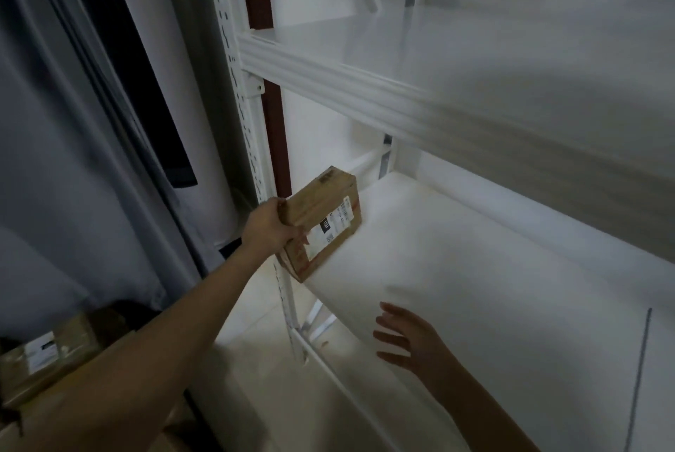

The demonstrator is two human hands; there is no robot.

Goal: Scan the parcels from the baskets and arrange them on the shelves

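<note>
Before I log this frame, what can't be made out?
Head view:
- label text on the parcel in the left hand: too small, blurred.
- its contact with the lower shelf: hidden beneath it.
- second parcel: dark, cut by the edge and forearm.
- upper shelf, right end: motion blur.

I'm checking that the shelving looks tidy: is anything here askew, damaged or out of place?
Only the cardboard parcel: it is tilted at the front left corner of the lower shelf, in the left hand's grip, not lying flat. The right hand hovers open nearby. No damage or spill shows.
</note>
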